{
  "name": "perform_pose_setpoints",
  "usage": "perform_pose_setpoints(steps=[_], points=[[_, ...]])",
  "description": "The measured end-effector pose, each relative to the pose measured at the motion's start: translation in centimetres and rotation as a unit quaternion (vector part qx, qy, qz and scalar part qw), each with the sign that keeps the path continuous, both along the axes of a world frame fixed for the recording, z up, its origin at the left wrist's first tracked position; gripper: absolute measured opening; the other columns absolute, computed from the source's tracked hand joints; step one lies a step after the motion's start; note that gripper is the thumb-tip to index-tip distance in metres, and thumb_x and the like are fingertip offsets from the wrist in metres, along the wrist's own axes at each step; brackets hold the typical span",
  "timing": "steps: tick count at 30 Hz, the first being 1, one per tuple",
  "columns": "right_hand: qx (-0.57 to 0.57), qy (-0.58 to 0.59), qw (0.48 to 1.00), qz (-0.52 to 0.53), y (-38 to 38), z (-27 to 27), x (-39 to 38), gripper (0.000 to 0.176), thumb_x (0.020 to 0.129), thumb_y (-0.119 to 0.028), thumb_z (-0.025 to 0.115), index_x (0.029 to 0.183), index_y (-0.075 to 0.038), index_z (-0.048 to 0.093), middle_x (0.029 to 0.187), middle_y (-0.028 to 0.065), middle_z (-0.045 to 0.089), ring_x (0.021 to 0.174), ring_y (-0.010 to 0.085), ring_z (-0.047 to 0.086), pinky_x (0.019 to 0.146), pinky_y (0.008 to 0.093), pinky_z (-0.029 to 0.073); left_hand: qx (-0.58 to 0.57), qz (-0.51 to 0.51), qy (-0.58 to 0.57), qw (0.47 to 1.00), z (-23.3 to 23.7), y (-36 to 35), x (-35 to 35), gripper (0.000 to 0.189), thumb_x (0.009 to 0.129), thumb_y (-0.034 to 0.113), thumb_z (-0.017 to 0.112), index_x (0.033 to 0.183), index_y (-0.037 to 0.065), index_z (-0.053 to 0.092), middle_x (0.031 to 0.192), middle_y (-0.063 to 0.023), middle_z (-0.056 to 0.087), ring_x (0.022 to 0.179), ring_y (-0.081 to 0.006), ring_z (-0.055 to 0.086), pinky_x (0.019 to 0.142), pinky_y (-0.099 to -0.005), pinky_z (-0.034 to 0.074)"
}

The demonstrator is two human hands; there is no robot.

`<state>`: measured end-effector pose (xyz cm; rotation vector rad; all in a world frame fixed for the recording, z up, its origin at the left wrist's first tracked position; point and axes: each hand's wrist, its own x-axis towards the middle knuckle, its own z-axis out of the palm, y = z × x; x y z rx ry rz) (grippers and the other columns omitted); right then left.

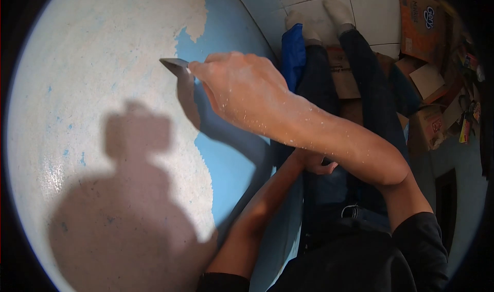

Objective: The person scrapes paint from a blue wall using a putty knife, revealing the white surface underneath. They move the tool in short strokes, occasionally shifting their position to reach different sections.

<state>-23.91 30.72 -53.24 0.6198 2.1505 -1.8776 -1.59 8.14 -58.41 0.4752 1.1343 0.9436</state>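
Observation:
My right hand (239, 83) is closed round a scraper (174, 63), its metal blade pointing left against the wall. Whitish specks dot the hand and forearm. Beneath the blade the wall shows a pale, bare-looking surface (92, 81) with small blue flecks. Light blue paint (234, 166) covers the part nearer my body, and a ragged edge divides the two. Lower down, my left hand (311, 161) is by my thighs, partly covered by the right forearm. Its visible fingers are curled, and whatever they may hold is hidden.
White floor tiles (373, 14) lie beyond my legs, where my socked feet rest. An orange cardboard box (422, 27) and several other cartons (429, 125) are heaped at the right. A blue cloth or bag (293, 55) is beside my leg. My shadow falls across the wall.

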Motion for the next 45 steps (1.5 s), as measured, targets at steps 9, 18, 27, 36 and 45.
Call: perform_pose_setpoints(steps=[9,18,27,36,45], points=[[-0.019,-0.002,1.000,-0.010,-0.6,0.5,0.3,0.024,0.092,-0.003,0.062,0.113,0.005,0.069,0.098,0.0212,0.071,0.083,0.0387,0.074,0.071,0.0465,0.061,0.132,-0.111,0.210,0.962,0.2,0.4,-0.9,0.051,0.099,0.039,0.054,0.147,0.020,0.057,0.159,-0.0050,0.050,0.154,-0.0263,0.038,0.130,-0.0529,0.018],[-0.011,-0.008,1.000,0.007,-0.6,1.5,0.8,0.031,0.090,-0.002,0.063,0.120,0.006,0.066,0.099,0.0202,0.071,0.082,0.0357,0.074,0.068,0.0448,0.061,0.152,-0.132,0.288,0.936,0.0,2.1,-2.4,0.046,0.099,0.035,0.055,0.141,0.018,0.062,0.157,-0.0064,0.052,0.153,-0.0262,0.040,0.128,-0.0545,0.022],[-0.007,-0.005,1.000,0.019,-2.0,2.5,2.6,0.047,0.089,-0.001,0.062,0.134,0.009,0.059,0.101,0.0212,0.070,0.083,0.0351,0.074,0.070,0.0443,0.061,0.148,-0.136,0.295,0.934,1.9,3.4,-4.2,0.040,0.095,0.029,0.063,0.131,0.013,0.065,0.146,-0.0112,0.056,0.150,-0.0306,0.042,0.127,-0.0580,0.025],[-0.026,-0.007,0.999,0.024,-2.0,2.4,3.4,0.054,0.092,0.000,0.060,0.145,0.000,0.056,0.101,0.0216,0.069,0.082,0.0363,0.074,0.073,0.0456,0.061,0.159,-0.124,0.317,0.927,1.8,3.4,-4.1,0.042,0.095,0.029,0.061,0.134,0.014,0.064,0.147,-0.0114,0.056,0.150,-0.0304,0.042,0.127,-0.0571,0.024],[-0.043,-0.033,0.998,0.034,-2.1,0.8,2.8,0.052,0.093,0.002,0.057,0.145,-0.002,0.058,0.102,0.0220,0.070,0.085,0.0363,0.073,0.075,0.0462,0.060,0.145,-0.148,0.294,0.933,1.7,3.2,-3.8,0.047,0.095,0.031,0.060,0.140,0.018,0.064,0.149,-0.0068,0.057,0.151,-0.0281,0.040,0.127,-0.0558,0.024]])
